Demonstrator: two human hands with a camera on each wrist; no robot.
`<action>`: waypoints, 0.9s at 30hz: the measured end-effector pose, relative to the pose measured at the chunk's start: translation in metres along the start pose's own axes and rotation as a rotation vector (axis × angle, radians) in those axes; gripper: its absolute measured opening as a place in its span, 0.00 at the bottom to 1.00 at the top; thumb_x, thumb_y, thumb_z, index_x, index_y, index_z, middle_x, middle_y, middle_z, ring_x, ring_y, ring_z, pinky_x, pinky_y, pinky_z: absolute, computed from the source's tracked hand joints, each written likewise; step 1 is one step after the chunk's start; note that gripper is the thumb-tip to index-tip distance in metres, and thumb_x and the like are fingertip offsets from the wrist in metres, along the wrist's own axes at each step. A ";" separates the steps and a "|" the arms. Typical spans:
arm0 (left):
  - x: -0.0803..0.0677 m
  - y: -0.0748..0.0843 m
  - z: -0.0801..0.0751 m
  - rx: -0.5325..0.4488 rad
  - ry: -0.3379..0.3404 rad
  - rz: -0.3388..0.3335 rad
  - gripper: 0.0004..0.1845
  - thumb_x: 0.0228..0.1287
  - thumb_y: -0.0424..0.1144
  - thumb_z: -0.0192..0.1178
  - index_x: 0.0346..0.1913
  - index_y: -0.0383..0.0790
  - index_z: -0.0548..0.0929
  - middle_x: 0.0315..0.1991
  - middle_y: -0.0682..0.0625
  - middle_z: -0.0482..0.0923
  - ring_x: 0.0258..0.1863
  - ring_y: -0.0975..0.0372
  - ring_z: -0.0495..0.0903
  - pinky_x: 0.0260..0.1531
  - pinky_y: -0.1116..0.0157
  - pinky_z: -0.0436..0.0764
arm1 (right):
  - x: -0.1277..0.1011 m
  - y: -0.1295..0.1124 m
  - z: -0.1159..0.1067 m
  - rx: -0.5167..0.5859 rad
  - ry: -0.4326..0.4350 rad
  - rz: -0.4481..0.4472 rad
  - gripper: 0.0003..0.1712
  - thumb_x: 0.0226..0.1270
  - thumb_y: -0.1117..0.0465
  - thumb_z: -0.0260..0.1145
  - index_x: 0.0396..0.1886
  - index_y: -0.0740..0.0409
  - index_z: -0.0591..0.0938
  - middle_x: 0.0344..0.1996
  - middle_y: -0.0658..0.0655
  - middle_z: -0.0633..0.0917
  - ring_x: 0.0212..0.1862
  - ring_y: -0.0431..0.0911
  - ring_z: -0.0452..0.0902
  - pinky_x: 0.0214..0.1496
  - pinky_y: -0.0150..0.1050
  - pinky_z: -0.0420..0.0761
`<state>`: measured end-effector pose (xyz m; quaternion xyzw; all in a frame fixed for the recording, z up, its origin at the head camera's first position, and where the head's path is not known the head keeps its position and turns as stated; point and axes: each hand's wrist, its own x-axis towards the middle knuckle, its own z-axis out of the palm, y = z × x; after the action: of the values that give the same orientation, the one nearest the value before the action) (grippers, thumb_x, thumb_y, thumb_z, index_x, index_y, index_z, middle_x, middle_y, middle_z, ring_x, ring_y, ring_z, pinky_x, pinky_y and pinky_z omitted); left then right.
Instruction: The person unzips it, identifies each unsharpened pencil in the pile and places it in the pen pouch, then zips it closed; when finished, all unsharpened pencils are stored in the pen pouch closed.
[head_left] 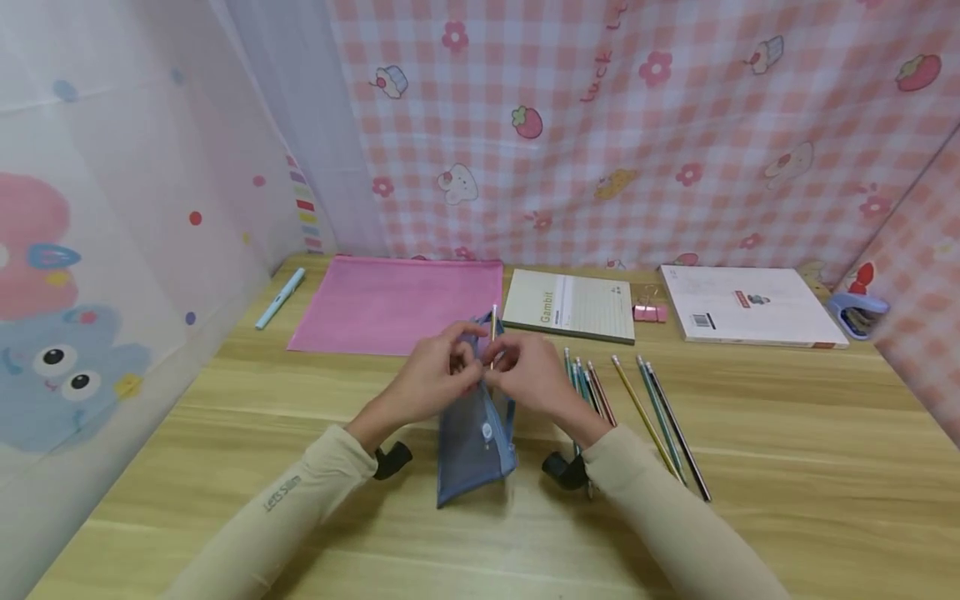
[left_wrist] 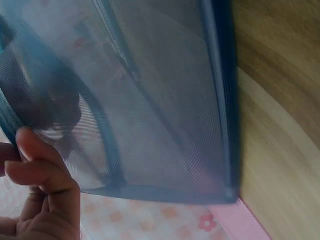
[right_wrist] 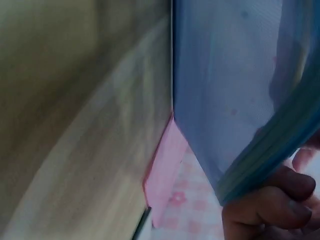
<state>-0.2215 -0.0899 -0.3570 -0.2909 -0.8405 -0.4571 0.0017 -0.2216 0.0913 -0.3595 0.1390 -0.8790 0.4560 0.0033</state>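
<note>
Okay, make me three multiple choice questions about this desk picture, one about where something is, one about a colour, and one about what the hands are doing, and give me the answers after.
1. Where does the light blue pen lie?
A. left of the pink folder
B. on the white pad
C. among the pencils

2. What colour is the mesh pouch under the hands?
A. pink
B. blue
C. green

3. How do the left hand and the right hand stand with the pouch?
A. both flat on the table, away from it
B. only the left touches it
C. both hold its top edge, with a pencil upright at the opening

Answers: 1 A, the pen sits by the left wall, beside the pink folder. 2 B, all three views show blue mesh. 3 C, each wrist view shows fingers in a grip on the pouch edge.
</note>
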 end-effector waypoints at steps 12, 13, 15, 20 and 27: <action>-0.004 -0.004 0.006 0.044 0.064 -0.030 0.15 0.66 0.30 0.56 0.55 0.33 0.72 0.25 0.50 0.81 0.20 0.67 0.70 0.23 0.73 0.68 | -0.002 -0.002 -0.004 -0.053 -0.247 -0.036 0.13 0.53 0.67 0.69 0.41 0.62 0.88 0.26 0.56 0.88 0.26 0.38 0.78 0.27 0.30 0.74; -0.004 -0.005 0.006 0.043 0.057 -0.023 0.16 0.66 0.30 0.56 0.55 0.33 0.72 0.25 0.50 0.81 0.19 0.68 0.70 0.23 0.73 0.68 | -0.001 0.000 -0.004 -0.060 -0.256 -0.049 0.14 0.52 0.68 0.69 0.41 0.62 0.88 0.25 0.56 0.87 0.25 0.38 0.77 0.26 0.30 0.73; -0.004 -0.006 0.007 0.038 0.043 -0.008 0.15 0.65 0.29 0.56 0.54 0.33 0.73 0.23 0.50 0.81 0.19 0.68 0.69 0.24 0.73 0.69 | 0.000 0.001 -0.003 -0.073 -0.278 -0.072 0.15 0.51 0.69 0.68 0.41 0.62 0.88 0.22 0.54 0.85 0.23 0.37 0.74 0.25 0.29 0.71; -0.005 -0.009 0.007 0.016 0.016 0.019 0.13 0.65 0.28 0.55 0.53 0.33 0.74 0.21 0.50 0.79 0.18 0.68 0.70 0.23 0.73 0.69 | 0.000 0.004 -0.001 -0.078 -0.322 -0.091 0.15 0.51 0.70 0.66 0.41 0.62 0.88 0.18 0.49 0.80 0.20 0.36 0.68 0.23 0.28 0.65; -0.008 -0.008 0.007 0.004 -0.012 0.007 0.10 0.67 0.29 0.56 0.50 0.37 0.75 0.22 0.49 0.80 0.17 0.68 0.69 0.21 0.73 0.68 | -0.004 0.008 -0.008 -0.144 -0.374 -0.192 0.16 0.62 0.70 0.62 0.49 0.62 0.85 0.30 0.57 0.88 0.31 0.38 0.78 0.31 0.29 0.75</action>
<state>-0.2171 -0.0921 -0.3697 -0.2965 -0.8403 -0.4538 -0.0011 -0.2211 0.1031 -0.3612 0.3038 -0.8773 0.3560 -0.1062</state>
